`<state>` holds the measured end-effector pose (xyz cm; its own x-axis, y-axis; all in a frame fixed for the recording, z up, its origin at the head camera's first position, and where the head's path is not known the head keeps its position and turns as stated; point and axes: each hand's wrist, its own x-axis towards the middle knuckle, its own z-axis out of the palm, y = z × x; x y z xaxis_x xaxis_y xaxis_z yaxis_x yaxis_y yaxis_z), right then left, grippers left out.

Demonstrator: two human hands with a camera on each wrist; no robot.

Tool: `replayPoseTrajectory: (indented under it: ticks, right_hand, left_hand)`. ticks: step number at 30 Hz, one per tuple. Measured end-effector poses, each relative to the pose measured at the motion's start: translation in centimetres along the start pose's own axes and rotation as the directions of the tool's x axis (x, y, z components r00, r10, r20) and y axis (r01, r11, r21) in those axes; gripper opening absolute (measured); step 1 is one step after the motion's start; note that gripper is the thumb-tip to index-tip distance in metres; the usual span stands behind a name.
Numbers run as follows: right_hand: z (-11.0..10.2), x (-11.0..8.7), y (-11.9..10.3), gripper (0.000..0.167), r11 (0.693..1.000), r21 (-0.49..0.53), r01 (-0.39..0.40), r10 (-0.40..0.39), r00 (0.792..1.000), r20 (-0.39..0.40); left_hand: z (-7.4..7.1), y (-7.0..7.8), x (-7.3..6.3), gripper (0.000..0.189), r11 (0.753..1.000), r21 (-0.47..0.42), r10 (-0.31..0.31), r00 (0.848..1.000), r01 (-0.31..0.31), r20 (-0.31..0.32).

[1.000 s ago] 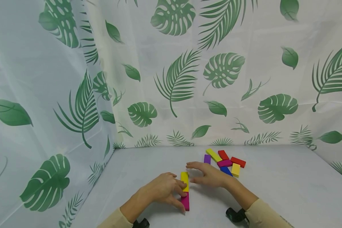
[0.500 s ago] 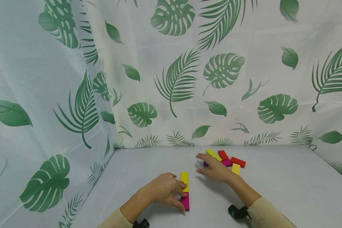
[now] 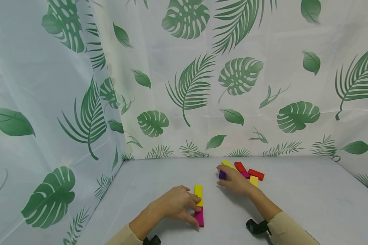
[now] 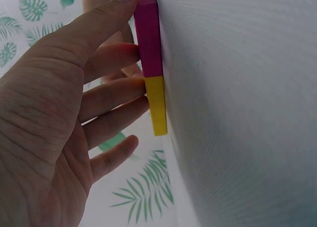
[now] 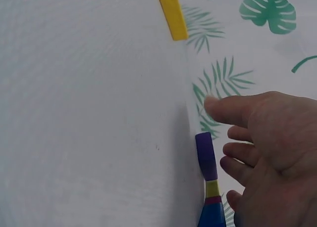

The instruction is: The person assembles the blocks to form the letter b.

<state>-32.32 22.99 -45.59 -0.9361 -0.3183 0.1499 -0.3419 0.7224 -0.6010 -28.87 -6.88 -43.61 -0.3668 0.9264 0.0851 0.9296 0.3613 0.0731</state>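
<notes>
My left hand rests its fingertips on two blocks lying end to end on the white table. The farther one is a yellow block and the nearer a magenta block; in the left wrist view the thumb touches the magenta block's end. Toward the back, my right hand hovers over a purple block, its thumb and fingers spread apart. The right wrist view shows a gap between that hand and the purple block.
Beside the right hand lie red blocks, a pale yellow block, a yellow-green block and a magenta block. A blue block shows in the right wrist view. A leaf-patterned curtain borders the table.
My right hand has moved away from beside the yellow block, back and to the right, to the purple block. The left hand stays on the two blocks.
</notes>
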Motion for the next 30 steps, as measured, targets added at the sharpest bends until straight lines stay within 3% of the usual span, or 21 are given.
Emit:
replayPoseTrajectory:
  ticks: [9,20,30]
  right_hand:
    - [0.4,0.1,0.8,0.071,0.997,-0.064,-0.053,0.049,0.997,-0.063]
    - [0.5,0.2,1.0,0.076,0.988,-0.139,-0.064,0.058,0.997,-0.053]
    - [0.5,0.1,1.7,0.057,0.989,-0.146,-0.032,0.022,0.997,-0.070]
  left_hand:
    - [0.1,0.0,-0.1,0.052,1.000,-0.001,0.000,1.000,0.000,-0.009]
    - [-0.1,0.1,0.0,0.053,1.000,0.008,-0.009,1.000,0.009,0.000]
    - [-0.1,0.1,0.0,0.052,1.000,0.001,-0.008,1.000,0.008,0.007]
